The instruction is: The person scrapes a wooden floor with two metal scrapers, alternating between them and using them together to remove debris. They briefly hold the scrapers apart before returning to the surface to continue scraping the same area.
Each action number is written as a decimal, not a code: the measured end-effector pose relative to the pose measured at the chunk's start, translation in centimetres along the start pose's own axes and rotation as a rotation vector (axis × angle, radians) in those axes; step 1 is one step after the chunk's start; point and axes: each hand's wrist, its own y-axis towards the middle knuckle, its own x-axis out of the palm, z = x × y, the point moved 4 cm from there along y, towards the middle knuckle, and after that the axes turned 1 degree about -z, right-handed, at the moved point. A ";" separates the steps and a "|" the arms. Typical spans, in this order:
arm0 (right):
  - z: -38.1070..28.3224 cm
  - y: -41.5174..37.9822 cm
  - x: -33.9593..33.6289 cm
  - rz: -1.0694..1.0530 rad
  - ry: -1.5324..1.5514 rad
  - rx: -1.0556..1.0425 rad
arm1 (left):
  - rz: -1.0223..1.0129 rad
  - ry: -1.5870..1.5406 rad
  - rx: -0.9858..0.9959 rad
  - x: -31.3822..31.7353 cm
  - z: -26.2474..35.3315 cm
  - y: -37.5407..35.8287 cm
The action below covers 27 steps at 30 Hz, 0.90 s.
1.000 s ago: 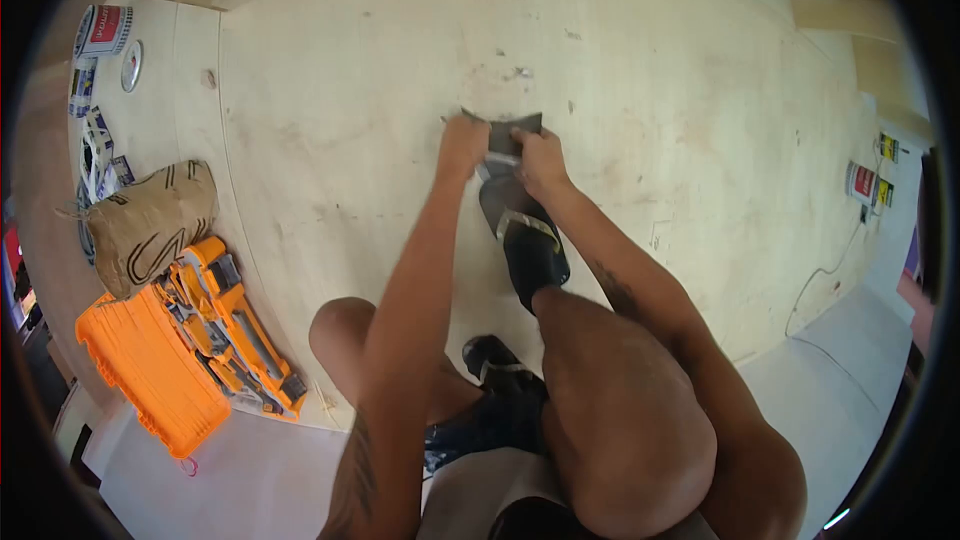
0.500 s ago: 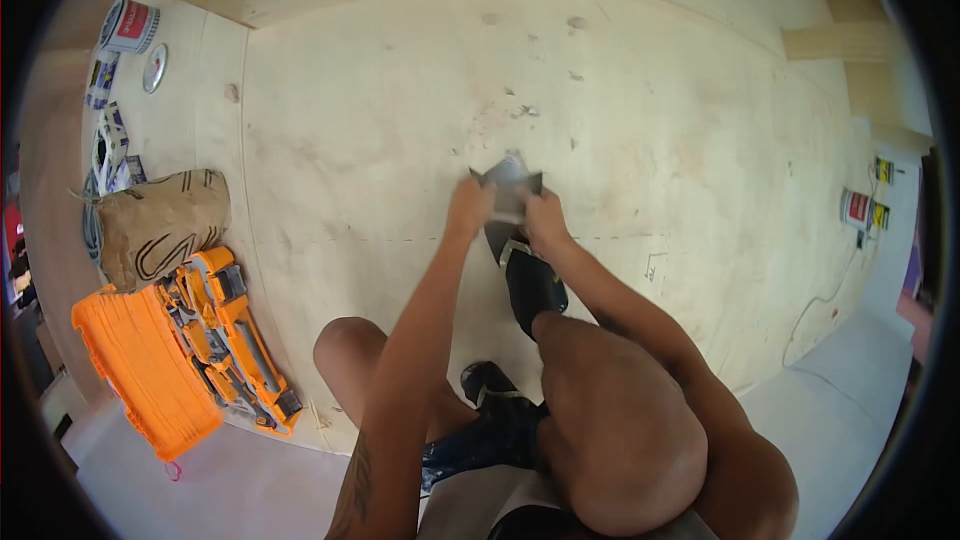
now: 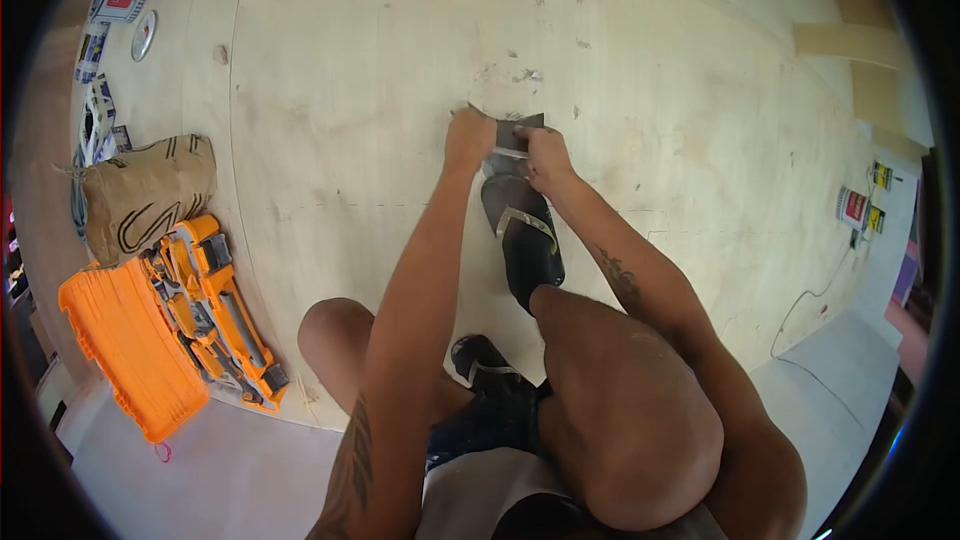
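Two hands on one dark sheet, pressed to the plywood floor (image 3: 360, 140) just beyond the forward sandal (image 3: 525, 240).
Left hand (image 3: 470, 138) and right hand (image 3: 540, 155) each pinch an end of the grey abrasive-looking sheet (image 3: 512, 132); it looks thin, light and bendable, best held by its edges. Its middle is hidden behind fingers; grit side unclear.

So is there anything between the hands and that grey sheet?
No, nothing visible. The left hand and right hand both grip the grey sheet directly, pressing it on the plywood floor. The black sandal sits just behind it, nearer the person, not in between.
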 end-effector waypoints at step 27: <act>-2.2 1.2 -1.5 0.085 0.052 -0.183 | 0.130 -0.262 0.084 2.1 1.6 1.5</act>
